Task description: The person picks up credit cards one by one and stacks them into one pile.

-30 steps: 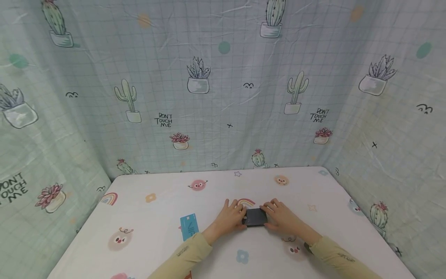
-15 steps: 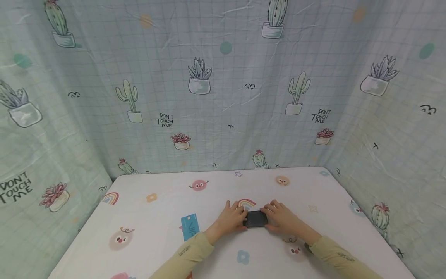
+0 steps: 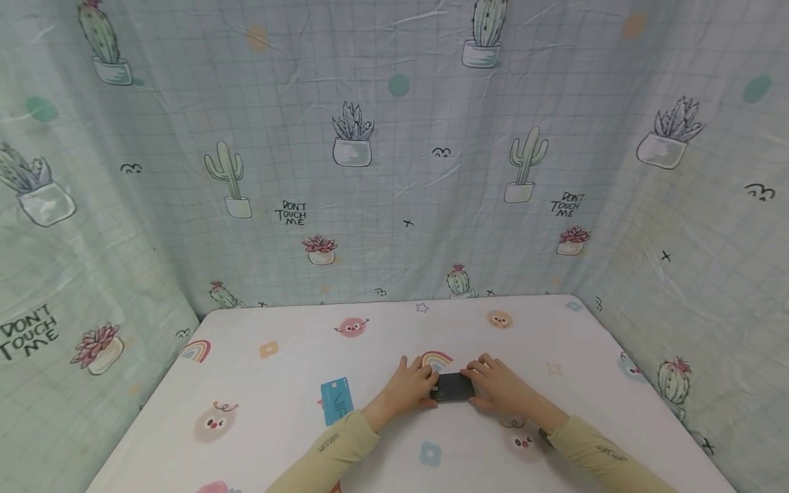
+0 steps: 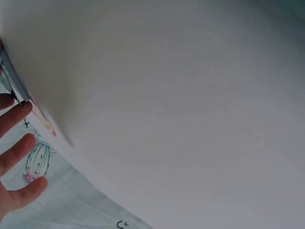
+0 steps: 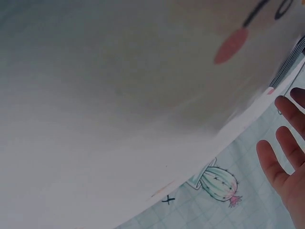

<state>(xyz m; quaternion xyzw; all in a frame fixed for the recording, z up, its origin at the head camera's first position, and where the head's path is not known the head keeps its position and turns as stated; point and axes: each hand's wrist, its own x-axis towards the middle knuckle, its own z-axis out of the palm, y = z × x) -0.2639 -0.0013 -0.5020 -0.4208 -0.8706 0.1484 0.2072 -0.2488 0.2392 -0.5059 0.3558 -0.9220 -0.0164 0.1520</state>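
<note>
A flat black stack of cards, with a small chip-like patch at its left end, lies between both hands on the white table. My left hand grips the stack's left end, thumb at the near side and fingers at the far side. At the opposite end my right hand pinches it in mirrored fashion. In the left wrist view the stack's layered edge shows beside the spread fingers. The right wrist view has the same ribbed edge at upper right, above the fingertips.
A blue card printed with VIP lies left, partly behind the left sleeve. An orange piece peeks out below that sleeve. Some dark item shows at the right cuff. A cactus-print curtain surrounds the table.
The head view has shifted slightly. Both hands keep their hold on the stack, whose far edge appears slightly lower, and the markings at its left end look different.
</note>
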